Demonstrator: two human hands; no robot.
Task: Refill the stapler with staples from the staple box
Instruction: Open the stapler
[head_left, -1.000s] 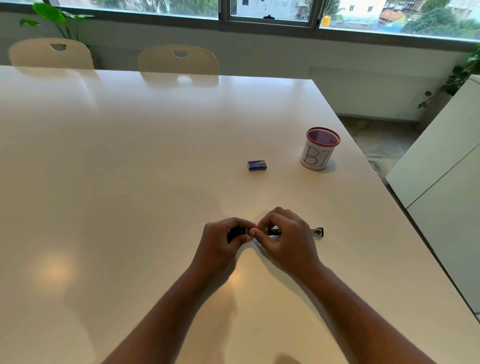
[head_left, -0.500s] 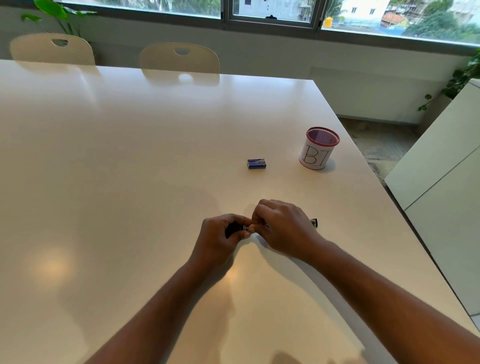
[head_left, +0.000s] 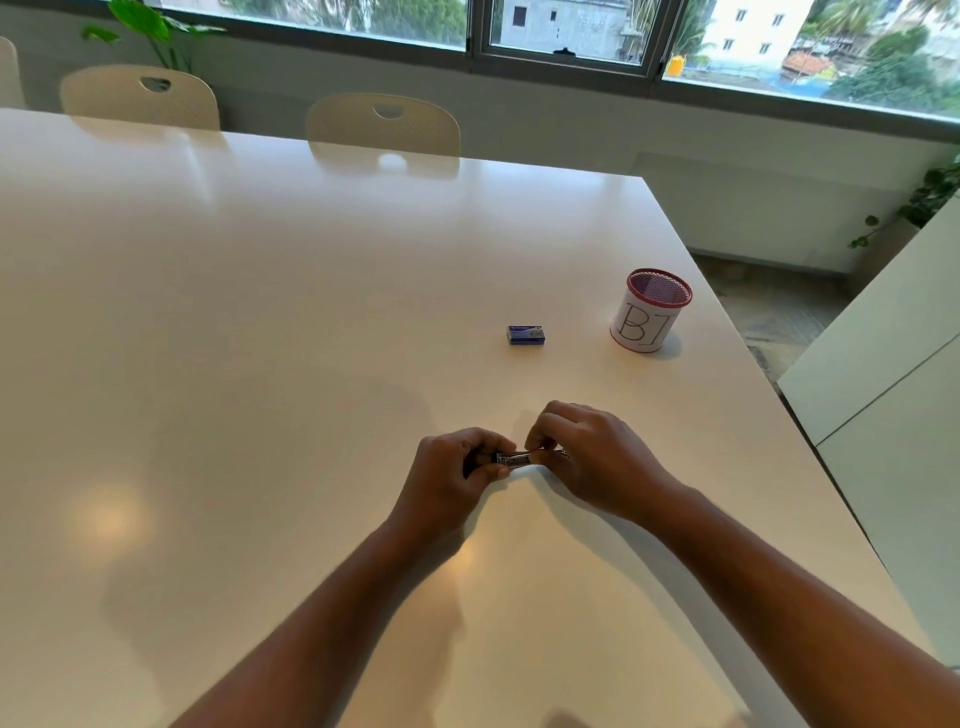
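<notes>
A small black and metal stapler (head_left: 515, 459) lies low over the white table (head_left: 260, 364), held between both hands. My left hand (head_left: 452, 475) grips its left end. My right hand (head_left: 592, 457) covers its right part, fingers curled over the top. Only a short shiny stretch of the stapler shows between the hands. The blue staple box (head_left: 525, 335) sits shut on the table, farther away and apart from both hands.
A red mesh cup (head_left: 649, 312) wrapped in paper marked "BI" stands right of the box, near the table's right edge. Two chairs (head_left: 383, 124) stand at the far side. A white cabinet (head_left: 893, 364) is to the right.
My right hand has slid left over the stapler, hiding the right tip that stuck out before. The staple box and cup have not moved.
</notes>
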